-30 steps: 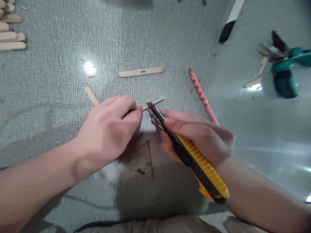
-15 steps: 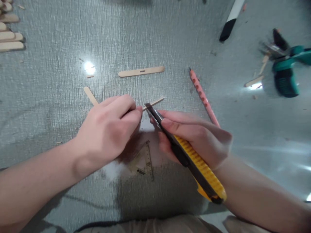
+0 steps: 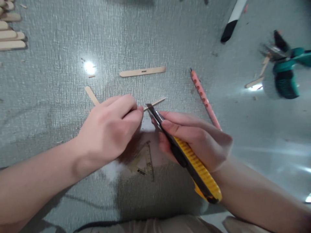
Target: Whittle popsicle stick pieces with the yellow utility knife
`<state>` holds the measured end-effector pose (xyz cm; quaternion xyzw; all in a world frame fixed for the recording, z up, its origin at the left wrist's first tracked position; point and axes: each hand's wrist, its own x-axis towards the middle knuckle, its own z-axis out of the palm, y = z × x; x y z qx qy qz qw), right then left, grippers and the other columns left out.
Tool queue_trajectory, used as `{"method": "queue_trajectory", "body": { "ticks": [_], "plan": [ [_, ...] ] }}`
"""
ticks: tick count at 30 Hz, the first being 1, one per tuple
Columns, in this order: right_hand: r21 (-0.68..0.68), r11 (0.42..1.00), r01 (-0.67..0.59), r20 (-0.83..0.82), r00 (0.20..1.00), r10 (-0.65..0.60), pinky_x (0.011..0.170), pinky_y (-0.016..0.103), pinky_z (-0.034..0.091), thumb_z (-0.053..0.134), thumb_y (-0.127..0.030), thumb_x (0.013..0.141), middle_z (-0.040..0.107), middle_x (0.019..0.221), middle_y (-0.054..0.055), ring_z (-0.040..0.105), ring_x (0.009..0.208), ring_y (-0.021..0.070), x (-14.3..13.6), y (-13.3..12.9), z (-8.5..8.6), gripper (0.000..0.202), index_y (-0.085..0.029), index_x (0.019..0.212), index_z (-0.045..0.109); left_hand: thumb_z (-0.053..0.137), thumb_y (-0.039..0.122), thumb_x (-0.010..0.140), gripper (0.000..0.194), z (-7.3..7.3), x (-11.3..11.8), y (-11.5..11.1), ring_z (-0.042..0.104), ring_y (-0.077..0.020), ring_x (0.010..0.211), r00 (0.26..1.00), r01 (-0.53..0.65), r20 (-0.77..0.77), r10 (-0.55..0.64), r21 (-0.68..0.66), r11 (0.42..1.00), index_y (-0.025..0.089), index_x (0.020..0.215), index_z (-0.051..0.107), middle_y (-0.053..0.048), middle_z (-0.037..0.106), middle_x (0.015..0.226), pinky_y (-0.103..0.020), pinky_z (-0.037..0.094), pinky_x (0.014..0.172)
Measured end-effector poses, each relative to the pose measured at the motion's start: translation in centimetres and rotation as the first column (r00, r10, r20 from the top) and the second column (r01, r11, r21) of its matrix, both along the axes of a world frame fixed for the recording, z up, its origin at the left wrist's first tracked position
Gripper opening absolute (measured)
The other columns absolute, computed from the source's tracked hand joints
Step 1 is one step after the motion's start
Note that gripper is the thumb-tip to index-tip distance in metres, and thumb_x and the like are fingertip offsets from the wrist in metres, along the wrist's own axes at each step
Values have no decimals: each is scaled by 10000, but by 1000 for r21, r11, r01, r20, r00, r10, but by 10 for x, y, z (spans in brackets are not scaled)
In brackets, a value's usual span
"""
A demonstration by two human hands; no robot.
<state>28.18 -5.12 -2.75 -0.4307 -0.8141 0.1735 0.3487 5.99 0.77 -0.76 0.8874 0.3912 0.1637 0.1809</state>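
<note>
My left hand (image 3: 110,129) pinches a thin wooden stick (image 3: 155,103) against the grey cutting mat (image 3: 60,90); the stick's other end (image 3: 91,94) pokes out behind the knuckles. My right hand (image 3: 196,137) grips a yellow and black utility knife (image 3: 191,158), index finger along its back. The blade tip (image 3: 149,106) rests on the stick just right of my left fingertips. A clear set square (image 3: 144,160) lies on the mat below both hands.
A whole wooden stick (image 3: 143,71) lies beyond the hands. A pink dotted pencil (image 3: 205,98) lies to the right. Several sticks (image 3: 11,34) are piled far left. A teal glue gun (image 3: 284,72) and a black and white marker (image 3: 233,21) sit far right.
The knife has tilted slightly, its yellow rear end swinging left and up. The blade tip stays at the stick, and my left hand has not moved.
</note>
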Motion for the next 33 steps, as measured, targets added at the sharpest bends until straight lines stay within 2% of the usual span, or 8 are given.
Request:
{"method": "queue_trajectory", "body": {
  "ticks": [2,4,6,8,13,17,25,33],
  "plan": [
    [30,999,37,17,999,-37,769,300,702,703,-143,903,771,1128,74,783,881,206,1,-3,4,299,-219,1191,678,503,217,1018,289,2,1,-2,497,-102,644,998,-57,3,58,-95,994,177,768,642,16,629,756,-245,332,562],
    [-2,990,143,43,989,-143,815,305,697,757,-77,820,760,1165,106,780,946,229,1,-7,11,403,-180,1201,675,551,202,988,257,4,3,-4,472,-92,586,990,-131,19,137,-178,975,167,744,625,28,576,675,-243,325,531],
    [34,993,116,19,993,-116,780,285,697,709,-79,834,774,1095,116,789,872,215,2,-10,17,357,-172,1178,681,573,176,957,237,7,4,-7,442,-102,560,993,-107,32,113,-155,982,155,727,629,24,533,640,-258,320,519],
    [-18,995,101,87,991,-99,776,293,700,714,-90,828,776,1089,125,792,867,225,4,-11,22,354,-177,1169,677,562,159,951,232,9,4,-9,438,-113,560,996,-77,29,82,-138,987,147,734,643,14,524,643,-271,334,529],
    [-55,994,96,105,990,-90,744,352,712,720,-81,796,778,1097,106,787,893,256,3,-10,24,399,-235,1159,656,528,221,995,237,9,2,-9,513,-135,602,991,-132,-32,128,-258,957,162,809,664,2,581,691,-296,378,555],
    [-73,994,87,89,993,-80,742,357,714,715,-68,790,781,1101,103,785,897,253,1,-10,24,385,-226,1138,664,469,262,1028,302,8,2,-8,547,-148,639,990,-133,-76,115,-305,943,186,803,653,-12,632,749,-316,403,572],
    [-53,997,52,32,998,-50,743,342,712,706,-59,802,775,1113,121,780,920,242,2,-10,21,368,-203,1139,674,454,279,1026,337,9,-3,-4,522,-138,612,995,-84,-69,67,-294,952,198,761,646,-16,607,716,-296,384,534],
    [-45,996,73,8,997,-72,709,383,715,703,-83,841,777,1127,115,777,925,253,-3,-13,19,307,-221,1115,695,483,245,1020,291,5,-1,-11,487,-122,550,990,-120,48,132,-199,973,204,749,580,19,523,627,-291,373,511]
  ]
}}
